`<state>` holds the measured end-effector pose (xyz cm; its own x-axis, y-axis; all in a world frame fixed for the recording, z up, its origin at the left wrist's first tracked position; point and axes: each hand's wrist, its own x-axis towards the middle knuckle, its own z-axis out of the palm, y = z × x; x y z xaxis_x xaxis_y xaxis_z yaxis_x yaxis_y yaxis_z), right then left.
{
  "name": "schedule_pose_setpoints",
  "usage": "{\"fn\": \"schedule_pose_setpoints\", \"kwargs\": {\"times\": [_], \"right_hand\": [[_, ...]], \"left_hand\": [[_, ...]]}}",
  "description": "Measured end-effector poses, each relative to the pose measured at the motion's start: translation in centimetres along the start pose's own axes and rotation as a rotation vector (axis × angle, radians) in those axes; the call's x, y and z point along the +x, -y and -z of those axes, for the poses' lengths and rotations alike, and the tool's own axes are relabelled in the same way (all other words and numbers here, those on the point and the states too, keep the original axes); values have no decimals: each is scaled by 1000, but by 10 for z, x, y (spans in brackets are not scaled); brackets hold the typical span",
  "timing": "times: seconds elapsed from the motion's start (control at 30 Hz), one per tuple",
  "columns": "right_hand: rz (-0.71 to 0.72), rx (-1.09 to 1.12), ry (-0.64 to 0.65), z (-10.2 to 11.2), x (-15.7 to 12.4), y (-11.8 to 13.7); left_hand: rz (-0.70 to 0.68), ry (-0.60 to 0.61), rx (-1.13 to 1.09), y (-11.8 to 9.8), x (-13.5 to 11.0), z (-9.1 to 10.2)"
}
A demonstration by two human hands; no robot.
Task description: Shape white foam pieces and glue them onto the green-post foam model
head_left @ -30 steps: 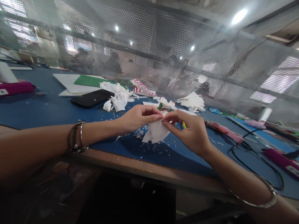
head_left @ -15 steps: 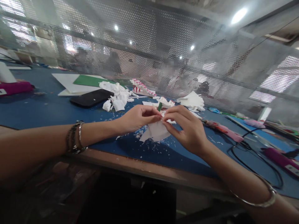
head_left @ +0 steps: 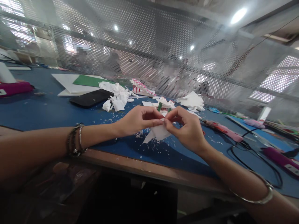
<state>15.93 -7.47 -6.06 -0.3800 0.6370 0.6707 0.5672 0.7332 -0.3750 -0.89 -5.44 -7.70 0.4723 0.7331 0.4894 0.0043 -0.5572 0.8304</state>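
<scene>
My left hand and my right hand meet over the blue table, both pinching the top edge of a folded white paper piece. The paper hangs down between the fingertips, just above the table. Small white paper crumbs lie scattered under and around it. Behind my fingers stands a white paper flower on a green stem.
A black phone and a heap of white paper scraps lie at the left. White and green sheets rest further back. A black cable and pink tools lie at the right. A perforated screen borders the table's far side; people sit behind it.
Both hands have drawn closer together and curled tighter on the paper, which now shows less below the fingers.
</scene>
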Motion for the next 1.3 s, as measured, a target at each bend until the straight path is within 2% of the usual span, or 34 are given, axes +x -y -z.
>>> {"fn": "schedule_pose_setpoints", "kwargs": {"times": [0.17,0.37,0.53,0.77,0.93,1.17,1.3], "right_hand": [[-19,50,-9,-1,0,2],[-41,122,-4,0,1,1],[-23,163,17,0,1,-2],[83,30,-36,1,-1,-2],[105,-48,-56,3,-1,-1],[-100,174,40,1,3,-3],[-145,279,49,0,3,-3]], "left_hand": [[-55,-16,80,1,-1,0],[-63,-78,77,-1,1,0],[-59,-84,48,0,2,1],[31,-69,6,-2,3,0],[50,-45,-4,-3,4,0],[21,-19,46,0,3,3],[-1,-24,49,3,3,3]]}}
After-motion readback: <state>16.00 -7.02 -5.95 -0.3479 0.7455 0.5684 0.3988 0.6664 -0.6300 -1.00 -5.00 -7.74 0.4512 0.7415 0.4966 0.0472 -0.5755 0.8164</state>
